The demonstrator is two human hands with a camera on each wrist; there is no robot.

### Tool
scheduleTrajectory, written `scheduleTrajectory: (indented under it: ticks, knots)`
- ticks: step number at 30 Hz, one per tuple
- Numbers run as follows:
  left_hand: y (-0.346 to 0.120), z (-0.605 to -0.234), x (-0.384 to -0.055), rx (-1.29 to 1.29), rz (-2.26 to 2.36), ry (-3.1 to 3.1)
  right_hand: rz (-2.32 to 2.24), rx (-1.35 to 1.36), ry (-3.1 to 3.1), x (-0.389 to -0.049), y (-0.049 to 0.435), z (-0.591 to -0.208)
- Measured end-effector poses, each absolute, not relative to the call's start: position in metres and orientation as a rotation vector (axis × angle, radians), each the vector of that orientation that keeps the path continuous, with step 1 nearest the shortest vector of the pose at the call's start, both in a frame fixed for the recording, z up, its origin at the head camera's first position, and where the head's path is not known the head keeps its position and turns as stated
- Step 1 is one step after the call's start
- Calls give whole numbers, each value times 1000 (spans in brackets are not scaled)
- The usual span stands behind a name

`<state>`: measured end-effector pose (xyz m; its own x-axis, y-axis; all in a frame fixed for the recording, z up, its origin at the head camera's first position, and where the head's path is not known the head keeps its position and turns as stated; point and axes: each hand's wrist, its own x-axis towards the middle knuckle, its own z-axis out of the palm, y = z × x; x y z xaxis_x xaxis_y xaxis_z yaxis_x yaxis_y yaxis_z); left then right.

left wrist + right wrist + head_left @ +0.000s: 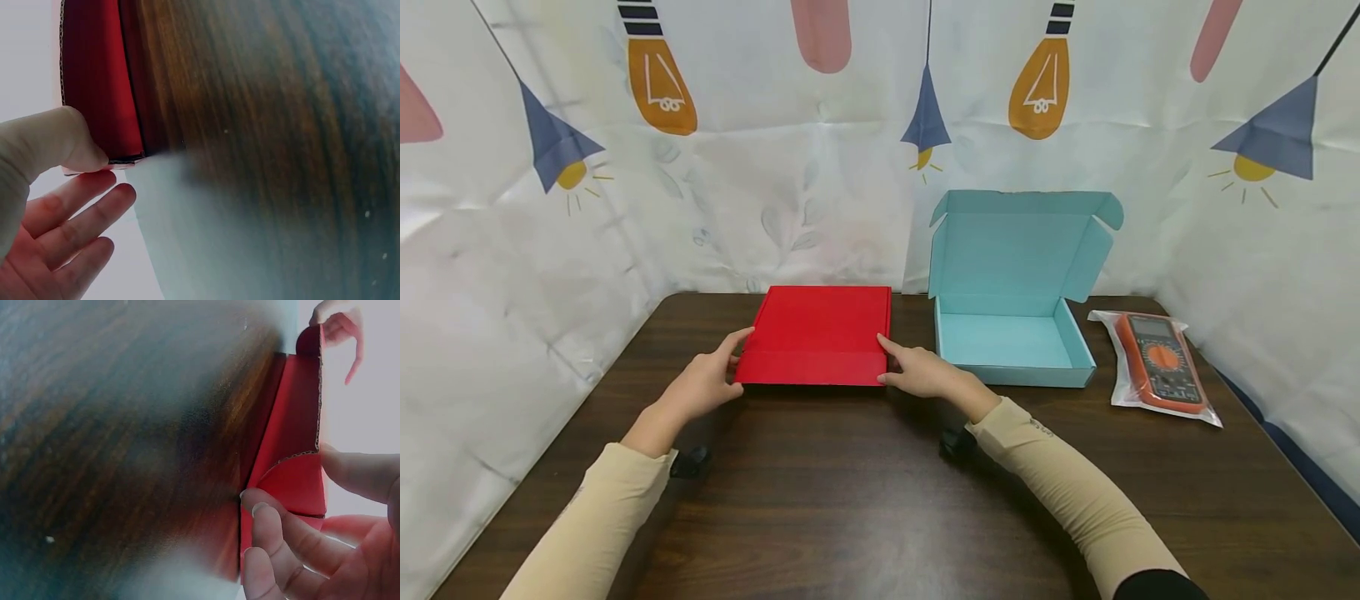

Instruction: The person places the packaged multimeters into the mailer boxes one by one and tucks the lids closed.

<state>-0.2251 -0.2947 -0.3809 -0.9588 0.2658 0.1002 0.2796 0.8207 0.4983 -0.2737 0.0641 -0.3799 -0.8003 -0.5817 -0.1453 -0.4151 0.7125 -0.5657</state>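
Note:
A flat red cardboard box (pixel 820 325) lies near the table's far edge, its lid down over it with a crease across the front part. My left hand (pixel 698 385) holds its left front corner, thumb at the front and fingers at the side. On the opposite corner my right hand (pixel 925 373) grips the box, thumb at the upper edge. In the right wrist view, the fingertips (pixel 265 528) touch the box's side below a rounded side flap (pixel 294 478). The left wrist view shows the thumb against the red front (pixel 103 81); the box's inside is hidden.
To the right stands a light blue cardboard box (pixel 1015 337) with its lid raised. Beside it lies an orange multimeter (pixel 1163 358) in a clear plastic bag. A patterned white cloth (pixel 850 200) hangs behind the dark wooden table (pixel 820 500).

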Motion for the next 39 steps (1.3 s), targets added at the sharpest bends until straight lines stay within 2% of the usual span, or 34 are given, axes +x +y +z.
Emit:
scheduleTrajectory:
  ticks: [22, 39]
  knots:
    - [-299, -379, -226, -481, -720, -3002, -673, -811, 2669, -273, 61, -379]
    - [-302, -377, -248, -406, -519, -3118, -467, -827, 2817, -273, 52, -376]
